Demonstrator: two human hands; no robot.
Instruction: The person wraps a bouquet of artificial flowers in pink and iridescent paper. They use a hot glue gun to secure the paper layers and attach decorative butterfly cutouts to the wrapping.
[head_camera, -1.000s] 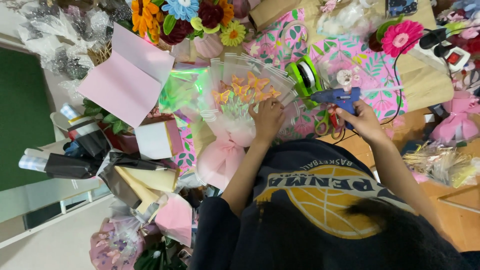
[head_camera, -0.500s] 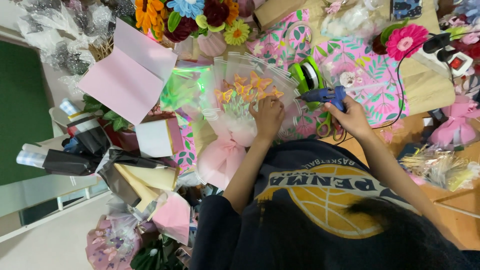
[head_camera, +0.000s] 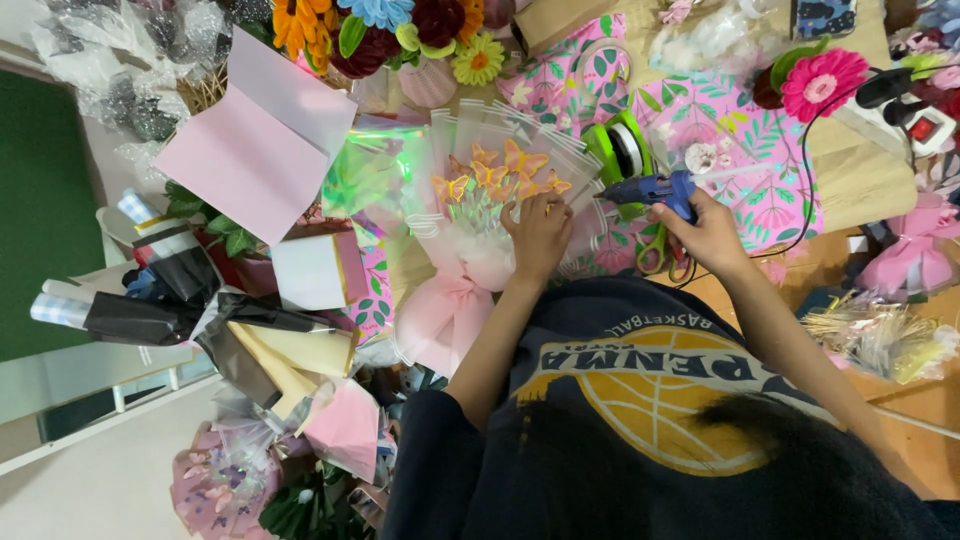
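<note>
My left hand (head_camera: 540, 237) presses its curled fingers on a bouquet (head_camera: 480, 200) that lies on the table. The bouquet has clear cellophane, orange paper butterflies and a pink wrap with a bow (head_camera: 440, 310). A blue glue gun (head_camera: 650, 189) is gripped in my right hand (head_camera: 708, 232), with its nozzle pointing left towards the bouquet's edge. Its black cord (head_camera: 815, 150) runs off to the right. Under that hand lie scissors (head_camera: 660, 255). My dark shirt with an orange ball print fills the lower frame.
A green tape dispenser (head_camera: 622, 148) sits just above the glue gun on a pink leaf-print sheet (head_camera: 740, 150). Folded pink paper (head_camera: 250, 150), paper rolls (head_camera: 150, 310), artificial flowers (head_camera: 400, 30), a pink daisy (head_camera: 822, 80) and a power strip (head_camera: 915, 125) crowd around.
My right hand has brought the glue gun a little to the left, closer to the bouquet. My left hand has stayed on the bouquet.
</note>
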